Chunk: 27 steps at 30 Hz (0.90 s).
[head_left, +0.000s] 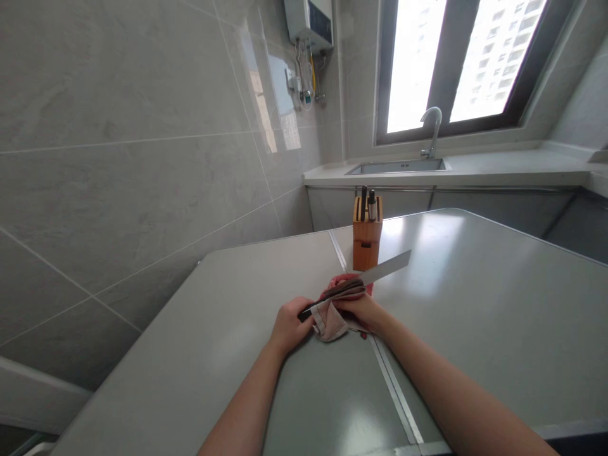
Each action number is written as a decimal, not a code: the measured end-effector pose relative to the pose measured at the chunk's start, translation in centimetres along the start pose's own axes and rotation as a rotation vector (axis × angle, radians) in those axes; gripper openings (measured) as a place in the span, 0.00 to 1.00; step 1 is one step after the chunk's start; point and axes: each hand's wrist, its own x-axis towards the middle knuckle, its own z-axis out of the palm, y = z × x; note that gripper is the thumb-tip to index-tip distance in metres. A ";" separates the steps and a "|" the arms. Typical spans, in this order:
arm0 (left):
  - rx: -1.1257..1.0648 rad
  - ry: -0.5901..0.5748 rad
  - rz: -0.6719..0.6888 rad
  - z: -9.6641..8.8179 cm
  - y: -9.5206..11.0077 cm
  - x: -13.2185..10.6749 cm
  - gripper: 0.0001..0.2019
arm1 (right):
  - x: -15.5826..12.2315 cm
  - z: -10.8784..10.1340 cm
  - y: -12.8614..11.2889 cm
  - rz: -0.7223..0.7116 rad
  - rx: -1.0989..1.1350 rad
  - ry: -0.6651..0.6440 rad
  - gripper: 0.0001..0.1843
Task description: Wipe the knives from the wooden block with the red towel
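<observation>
Kitchen, seen from above and tilted, with grey wall tiles [123, 158] on one side and a window [456, 63] at the far end. Below the window, a steel sink [396, 167] with a curved tap [432, 130] is set into a white counter [456, 174]. A water heater [308, 22] hangs high on the wall. A wooden knife block [367, 244] holding at least 2 knives stands at the far edge of a grey table [494, 316], which is crossed by a metal strip [394, 386].

Near the table's middle, a wide-bladed kitchen knife [342, 297] lies almost level above a pink cloth [330, 323], just in front of the block. Its steel blade [387, 267] points away from the hands toward the right. The left hand [289, 326] is closed around the dark handle [308, 312], whose end pokes out past the fingers. The right hand [356, 308] is closed on the cloth, pressing it against the handle near the blade.

The knife is likely fairly heavy and stiff. The handle is the safe place to hold it, and the thin edge calls for care. The cloth is soft and may slip.
</observation>
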 end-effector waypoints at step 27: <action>0.000 0.037 -0.032 -0.3 0.4 -0.1 0.11 | 0.3 -0.4 0.3 0.049 -0.034 0.016 0.21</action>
